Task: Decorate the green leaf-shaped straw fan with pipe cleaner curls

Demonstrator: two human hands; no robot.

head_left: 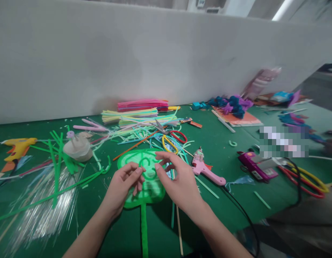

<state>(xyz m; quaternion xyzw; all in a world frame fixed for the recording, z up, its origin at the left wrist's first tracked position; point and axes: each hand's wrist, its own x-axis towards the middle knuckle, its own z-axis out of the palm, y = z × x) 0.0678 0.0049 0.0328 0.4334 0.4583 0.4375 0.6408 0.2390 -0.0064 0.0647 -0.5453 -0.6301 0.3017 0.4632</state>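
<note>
A green fan-shaped piece lies flat in front of me, with curled green strands on its pale face and a long green stem running towards me. My left hand is over its left half, thumb and forefinger pinched together. Whatever that pinch may hold is too small to make out. Over the right half is my right hand, its thumb and forefinger curved with a gap between the tips and nothing visible there. Both hands hide parts of the piece. A pink glue gun rests just right of my right hand.
Scissors lie beyond the piece among bundles of pipe cleaners. At left are a yellow glue gun, a plastic-wrapped cup and clear strips. A purple device sits at right. A white partition stands behind.
</note>
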